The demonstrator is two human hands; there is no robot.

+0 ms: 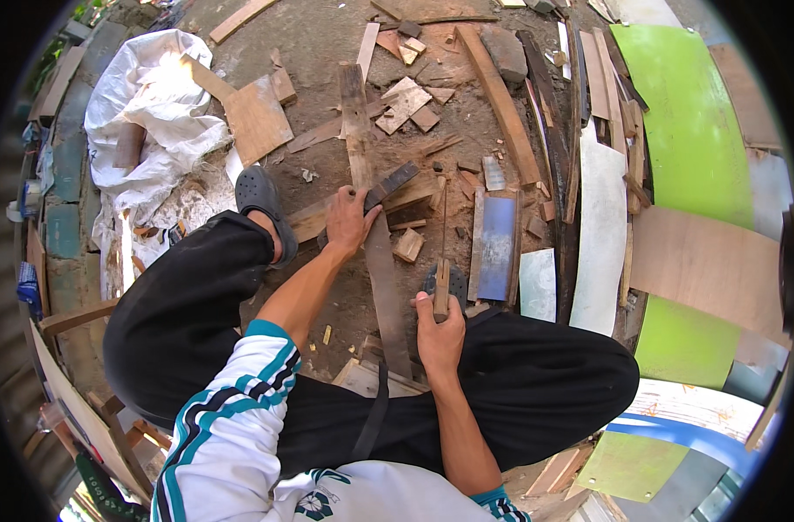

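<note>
My left hand point(349, 219) presses a short dark flat bar point(393, 184) across a long narrow wooden plank point(381, 278), its fingers closed over it. The plank runs from far ahead back towards my lap. Under it, crosswise, lies a thicker wood piece point(310, 219). My right hand point(440, 332) is wrapped round the wooden handle point(442, 287) of a tool with a long thin blade point(444, 217), seen edge-on and pointing away from me. The blade is to the right of the plank, apart from it. The tool's exact kind is hard to tell.
Small wood offcuts point(408, 245) lie around the plank. A white sack point(153, 113) and a square plywood piece point(258, 120) are at the left. To the right are a long beam point(501, 109), a blue-faced strip point(498, 237), white strips point(599, 235) and green panels point(684, 113).
</note>
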